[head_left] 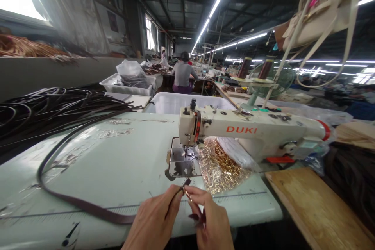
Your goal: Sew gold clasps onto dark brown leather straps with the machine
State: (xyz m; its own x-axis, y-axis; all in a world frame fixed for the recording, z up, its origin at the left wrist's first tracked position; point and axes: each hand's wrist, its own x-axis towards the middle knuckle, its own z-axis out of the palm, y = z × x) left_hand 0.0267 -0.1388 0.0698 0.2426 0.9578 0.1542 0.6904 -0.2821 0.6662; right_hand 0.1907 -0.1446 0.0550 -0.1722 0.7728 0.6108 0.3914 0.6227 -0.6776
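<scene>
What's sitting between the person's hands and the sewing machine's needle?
In the head view, only a short bare stretch of table and the shiny needle plate separate the hands from the needle.

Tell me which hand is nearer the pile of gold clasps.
Right. The right hand sits just below the pile of gold clasps; the left hand is farther left.

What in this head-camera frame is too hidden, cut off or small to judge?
- Left hand and right hand: wrists cut by the bottom edge.
- Strap end and small metal piece: pinched between fingertips, too small.
- Needle area of the sewing machine: too small.
</scene>
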